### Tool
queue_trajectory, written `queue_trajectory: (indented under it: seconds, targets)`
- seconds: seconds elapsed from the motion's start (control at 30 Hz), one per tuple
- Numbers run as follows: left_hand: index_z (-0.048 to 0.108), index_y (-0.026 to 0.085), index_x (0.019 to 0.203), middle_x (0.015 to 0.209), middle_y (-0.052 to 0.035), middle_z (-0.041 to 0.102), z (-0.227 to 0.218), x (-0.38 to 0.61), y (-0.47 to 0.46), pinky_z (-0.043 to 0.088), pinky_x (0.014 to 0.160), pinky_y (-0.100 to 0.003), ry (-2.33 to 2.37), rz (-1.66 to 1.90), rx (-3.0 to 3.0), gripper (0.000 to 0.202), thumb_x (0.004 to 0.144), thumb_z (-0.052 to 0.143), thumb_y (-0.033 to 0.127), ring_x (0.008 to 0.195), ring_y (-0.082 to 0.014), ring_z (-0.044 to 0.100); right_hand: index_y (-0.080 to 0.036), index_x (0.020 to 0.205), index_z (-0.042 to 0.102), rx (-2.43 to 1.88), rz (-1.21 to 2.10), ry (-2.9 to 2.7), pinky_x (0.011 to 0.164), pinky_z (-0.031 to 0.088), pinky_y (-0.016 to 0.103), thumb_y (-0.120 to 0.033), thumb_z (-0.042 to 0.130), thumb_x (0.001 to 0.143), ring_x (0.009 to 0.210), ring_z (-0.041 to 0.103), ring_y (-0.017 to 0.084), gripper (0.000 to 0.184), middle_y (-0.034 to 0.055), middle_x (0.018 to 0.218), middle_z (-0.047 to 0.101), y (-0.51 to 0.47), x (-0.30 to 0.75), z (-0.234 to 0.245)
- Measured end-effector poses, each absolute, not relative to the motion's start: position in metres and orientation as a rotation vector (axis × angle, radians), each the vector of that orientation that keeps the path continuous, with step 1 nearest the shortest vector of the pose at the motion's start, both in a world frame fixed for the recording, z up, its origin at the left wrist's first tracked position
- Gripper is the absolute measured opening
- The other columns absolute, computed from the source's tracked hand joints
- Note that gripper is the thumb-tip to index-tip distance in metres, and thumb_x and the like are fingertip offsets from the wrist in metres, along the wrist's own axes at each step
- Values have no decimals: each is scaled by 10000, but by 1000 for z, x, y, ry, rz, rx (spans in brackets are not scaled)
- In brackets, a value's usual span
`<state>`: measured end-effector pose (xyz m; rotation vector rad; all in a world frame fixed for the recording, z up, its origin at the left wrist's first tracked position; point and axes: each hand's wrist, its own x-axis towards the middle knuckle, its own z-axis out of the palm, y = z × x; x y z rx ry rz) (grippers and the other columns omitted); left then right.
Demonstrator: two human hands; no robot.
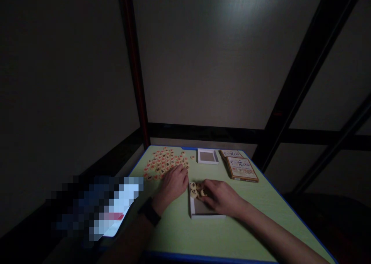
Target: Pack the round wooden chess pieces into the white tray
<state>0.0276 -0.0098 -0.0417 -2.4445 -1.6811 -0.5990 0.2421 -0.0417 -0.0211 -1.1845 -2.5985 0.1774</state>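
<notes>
Many round Chinese chess pieces (162, 161) with red and black characters lie loosely spread on the green table's far left. At the near right edge of that spread, my left hand (174, 177) rests with its fingers curled together, and what is under them is hidden. A shallow white box tray (207, 217) lies in front of me. Several pieces (193, 191) sit in its far left corner. My right hand (218, 194) reaches over the tray, thumb and fingers closed on a Chinese chess piece (203, 193) beside the others.
Another white box tray (208, 156) lies near the table's (174, 233) far edge. Two printed chess box lids (242, 169) overlap at the far right. A lit screen (116, 213), partly blurred, is at the left edge. Dark-framed walls enclose the far side and left.
</notes>
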Motion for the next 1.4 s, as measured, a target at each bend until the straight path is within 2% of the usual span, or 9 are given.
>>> queue_trajectory:
  seconds: [0.2, 0.4, 0.73, 0.97, 1.4]
  targets:
    - [651, 206, 896, 986, -62, 653, -40, 28, -10, 473, 910, -316, -1697, -574, -2445, 192, 931, 464, 178, 996, -197, 611, -195, 1039, 595, -1147, 136, -2679, 698, 438, 279, -345, 648, 902, 859, 664, 219, 209, 77, 948, 709, -38, 240, -32]
    - [649, 204, 884, 980, -58, 657, -39, 28, -10, 476, 904, -310, -1691, -552, -2441, 203, 935, 454, 182, 987, -194, 613, -185, 935, 605, -1109, 114, -2698, 678, 428, 274, -322, 614, 932, 818, 660, 210, 137, 70, 905, 704, -36, 238, -34]
    - [644, 208, 879, 983, -58, 655, -37, 28, -12, 477, 899, -313, -1702, -555, -2460, 193, 930, 461, 176, 978, -191, 609, -196, 966, 598, -1108, 134, -2668, 703, 444, 278, -338, 620, 927, 850, 667, 214, 149, 67, 932, 711, -37, 236, -34]
    - [645, 203, 901, 992, -64, 641, -37, 29, -12, 475, 919, -314, -1715, -538, -2477, 189, 929, 461, 173, 1003, -195, 605, -184, 966, 595, -1138, 107, -2685, 698, 437, 278, -249, 590, 925, 852, 669, 215, 77, 75, 941, 713, -36, 236, -36]
    - [653, 197, 903, 1001, -67, 654, -38, 30, -13, 480, 924, -319, -1706, -522, -2483, 209, 936, 447, 176, 1002, -196, 610, -190, 993, 600, -1115, 171, -2652, 717, 450, 279, -233, 589, 916, 857, 669, 212, 89, 69, 955, 715, -35, 238, -38]
